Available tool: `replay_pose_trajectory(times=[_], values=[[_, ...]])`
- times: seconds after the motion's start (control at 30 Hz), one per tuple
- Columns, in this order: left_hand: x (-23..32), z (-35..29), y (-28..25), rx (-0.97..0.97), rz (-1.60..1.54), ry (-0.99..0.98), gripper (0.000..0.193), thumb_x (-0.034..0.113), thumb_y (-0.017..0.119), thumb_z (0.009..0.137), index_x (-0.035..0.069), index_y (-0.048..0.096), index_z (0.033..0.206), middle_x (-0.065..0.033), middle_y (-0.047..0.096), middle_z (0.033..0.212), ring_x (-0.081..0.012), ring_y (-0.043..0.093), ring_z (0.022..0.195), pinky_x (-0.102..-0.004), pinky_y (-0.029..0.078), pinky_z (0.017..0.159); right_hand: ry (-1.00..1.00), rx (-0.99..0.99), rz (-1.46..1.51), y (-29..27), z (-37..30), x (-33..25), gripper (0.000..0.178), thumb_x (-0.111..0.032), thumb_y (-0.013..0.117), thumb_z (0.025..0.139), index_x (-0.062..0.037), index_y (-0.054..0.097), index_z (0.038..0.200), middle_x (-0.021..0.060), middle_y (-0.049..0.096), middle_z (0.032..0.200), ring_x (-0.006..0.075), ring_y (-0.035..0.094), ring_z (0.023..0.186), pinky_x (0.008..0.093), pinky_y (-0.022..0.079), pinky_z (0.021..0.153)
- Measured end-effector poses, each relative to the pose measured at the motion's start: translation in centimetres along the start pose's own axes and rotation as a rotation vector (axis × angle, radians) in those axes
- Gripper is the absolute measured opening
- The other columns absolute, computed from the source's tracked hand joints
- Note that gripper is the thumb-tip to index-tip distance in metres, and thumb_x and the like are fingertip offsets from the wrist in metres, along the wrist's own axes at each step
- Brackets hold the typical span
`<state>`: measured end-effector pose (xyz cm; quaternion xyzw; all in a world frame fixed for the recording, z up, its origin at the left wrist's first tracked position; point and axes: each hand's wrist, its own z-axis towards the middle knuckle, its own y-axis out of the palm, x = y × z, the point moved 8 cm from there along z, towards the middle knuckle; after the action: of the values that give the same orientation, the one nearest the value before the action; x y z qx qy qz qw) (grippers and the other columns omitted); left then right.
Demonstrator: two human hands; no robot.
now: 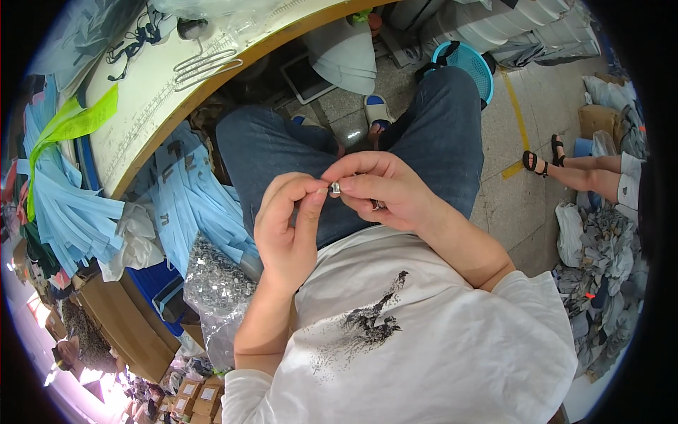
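Note:
In front of my lap, both hands meet at a small shiny silver metal piece (335,188) with a dark bit at its left side; its exact kind is too small to make out. My left hand (288,225) is closed, thumb and forefinger pinching the dark side. From the other side, my right hand (387,189) grips the silver part between thumb and fingers, and a ring shows on one finger. A clear plastic bag (215,290) full of small silver pieces lies left of my left forearm. Light blue fabric strips (187,201) hang beyond it.
A curved white table (152,116) holds a bent wire (205,68) and black cords (134,41). A lime-green strip (74,120) drapes over its left end. A turquoise basket (472,63) stands past my knee. Another person's legs (593,178) extend near fabric scraps (600,261) at right.

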<state>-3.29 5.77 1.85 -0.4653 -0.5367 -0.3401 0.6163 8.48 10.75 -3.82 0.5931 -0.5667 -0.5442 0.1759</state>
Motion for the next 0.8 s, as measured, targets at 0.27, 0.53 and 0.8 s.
replay_pose_trajectory(times=[0.27, 0.53, 0.8], values=[[1.0, -0.1, 0.0, 0.047, 0.151, 0.151, 0.008, -0.004, 0.063, 0.087, -0.002, 0.063, 0.094, -0.0108, 0.061, 0.090, -0.0175, 0.058, 0.075, -0.0249, 0.045, 0.064, -0.053, 0.101, -0.112, -0.2, 0.1, -0.3, 0.015, -0.009, 0.062, 0.093, -0.0006, 0.062, 0.105, -0.0017, 0.057, 0.073, 0.0011, 0.042, 0.052, 0.0166, 0.026, 0.040], [1.5, 0.0, -0.1, 0.095, 0.217, 0.198, 0.009, -0.004, 0.066, 0.084, -0.002, 0.064, 0.092, -0.0108, 0.062, 0.084, -0.0189, 0.058, 0.070, -0.0260, 0.045, 0.062, -0.097, 0.153, -0.318, -0.1, -0.2, -0.6, 0.014, -0.009, 0.062, 0.094, 0.0002, 0.063, 0.104, -0.0043, 0.054, 0.067, -0.0011, 0.037, 0.048, 0.0165, 0.024, 0.040], [1.3, 0.1, -0.3, 0.081, 0.256, 0.183, 0.024, -0.004, 0.074, 0.074, 0.000, 0.069, 0.097, -0.0092, 0.064, 0.078, -0.0217, 0.060, 0.067, -0.0291, 0.047, 0.061, -0.078, 0.179, -0.316, -0.1, -0.3, -0.7, 0.016, -0.013, 0.064, 0.093, -0.0031, 0.067, 0.105, -0.0062, 0.053, 0.065, -0.0021, 0.038, 0.050, 0.0164, 0.025, 0.042]])
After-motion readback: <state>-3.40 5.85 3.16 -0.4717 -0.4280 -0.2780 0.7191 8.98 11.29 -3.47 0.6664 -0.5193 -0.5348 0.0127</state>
